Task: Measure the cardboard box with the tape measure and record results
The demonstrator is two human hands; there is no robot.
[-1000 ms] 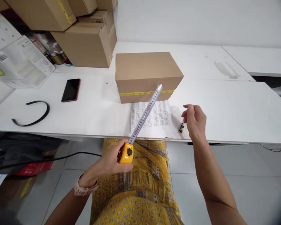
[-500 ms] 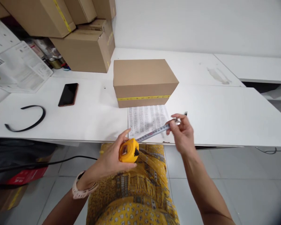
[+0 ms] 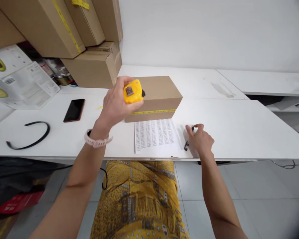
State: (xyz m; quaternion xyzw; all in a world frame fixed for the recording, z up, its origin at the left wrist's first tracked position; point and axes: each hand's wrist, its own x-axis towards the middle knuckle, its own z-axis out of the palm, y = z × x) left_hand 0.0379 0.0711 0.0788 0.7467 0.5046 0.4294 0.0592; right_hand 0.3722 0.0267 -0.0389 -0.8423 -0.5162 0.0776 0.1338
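Observation:
My left hand [image 3: 116, 104] is raised over the white table [image 3: 239, 126] and grips a yellow tape measure [image 3: 132, 91], its blade fully wound in. The tape measure hovers in front of the left end of a closed cardboard box [image 3: 159, 96] with a yellow strip along its front. Below the box lies a printed sheet of paper [image 3: 155, 136]. My right hand [image 3: 199, 140] rests on the table just right of the sheet, fingers curled onto a small black pen [image 3: 186, 144].
A black phone [image 3: 74, 110] and a curved black band [image 3: 30, 134] lie on the table's left part. Stacked cardboard boxes [image 3: 64, 30] and white printed cartons [image 3: 22, 84] fill the back left. A second white table [image 3: 264, 81] stands at the right.
The tape blade has run back into its case. My left hand rose from my lap to the box's front; my right hand let go of the blade tip and dropped to the pen.

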